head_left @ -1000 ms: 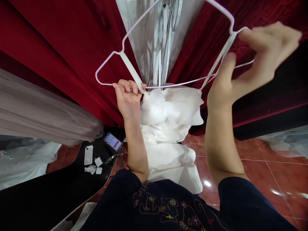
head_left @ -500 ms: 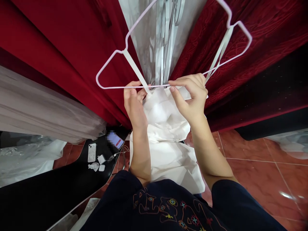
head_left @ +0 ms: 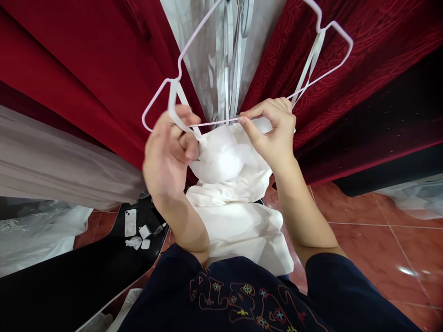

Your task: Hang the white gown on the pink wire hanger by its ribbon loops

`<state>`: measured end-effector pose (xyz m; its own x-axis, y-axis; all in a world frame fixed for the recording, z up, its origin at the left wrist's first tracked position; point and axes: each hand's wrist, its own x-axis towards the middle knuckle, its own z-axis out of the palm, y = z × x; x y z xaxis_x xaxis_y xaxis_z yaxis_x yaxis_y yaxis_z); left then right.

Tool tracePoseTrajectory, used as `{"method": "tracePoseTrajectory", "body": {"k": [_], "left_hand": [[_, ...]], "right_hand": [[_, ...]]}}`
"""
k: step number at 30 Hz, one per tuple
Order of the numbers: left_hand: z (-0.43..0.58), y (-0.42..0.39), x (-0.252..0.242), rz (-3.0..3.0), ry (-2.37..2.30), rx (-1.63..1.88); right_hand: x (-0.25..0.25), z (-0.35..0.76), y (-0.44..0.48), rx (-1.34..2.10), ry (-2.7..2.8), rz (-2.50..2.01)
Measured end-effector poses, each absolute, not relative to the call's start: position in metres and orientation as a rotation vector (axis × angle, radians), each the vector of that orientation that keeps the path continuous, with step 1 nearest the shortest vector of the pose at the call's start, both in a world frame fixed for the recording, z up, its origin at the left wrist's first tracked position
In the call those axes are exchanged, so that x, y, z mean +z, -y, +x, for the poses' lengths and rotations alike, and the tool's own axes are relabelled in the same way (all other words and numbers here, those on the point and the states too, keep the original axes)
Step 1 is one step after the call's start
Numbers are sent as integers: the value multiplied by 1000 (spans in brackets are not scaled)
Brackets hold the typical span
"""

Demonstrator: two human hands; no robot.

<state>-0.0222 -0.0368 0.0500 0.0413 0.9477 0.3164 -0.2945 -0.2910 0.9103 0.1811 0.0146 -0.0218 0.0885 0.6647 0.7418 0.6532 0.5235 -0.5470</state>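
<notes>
A white dress (head_left: 235, 221) with padded cups hangs in front of me by thin straps from a pale pink hanger (head_left: 197, 33). My right hand (head_left: 273, 131) pinches the hanger's lower bar between thumb and index finger, beside the right cup. On the other side, my left hand (head_left: 169, 157) is blurred, palm towards me, its fingers curled behind the left strap (head_left: 173, 105). That strap bows out over the fingers, apart from its second band. Both straps sit in the hanger's notches. The hanger's hook is out of view.
Red curtains (head_left: 104, 69) hang on both sides, with a sheer grey curtain (head_left: 62, 157) at the left. On a black surface (head_left: 86, 267) lie a white phone (head_left: 130, 222), a charger (head_left: 144, 231) and small white items. Red tiles (head_left: 363, 235) cover the floor.
My left hand has come off the hanger's lower bar and moved left, drawing one band of the left strap outward. My right hand keeps its pinch. The view has shifted slightly.
</notes>
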Motion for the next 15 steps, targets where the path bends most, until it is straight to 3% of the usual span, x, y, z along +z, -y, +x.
{"method": "tracePoseTrajectory", "body": {"k": [4,9,12,15], "left_hand": [[-37,24,61,1113,-688,1766],[-45,11,22,984,-934,2086],[-36,8,0,987,-1109,1982],[-16,12,-4,1028,-983,1777]], "right_hand": [[-22,185,-11,-6,1584,-1165],[-25,180,-8,-30,1570,-1156],[-26,176,-10,-19,1567,-1135],[-25,170,-9,6,1547,-1126]]}}
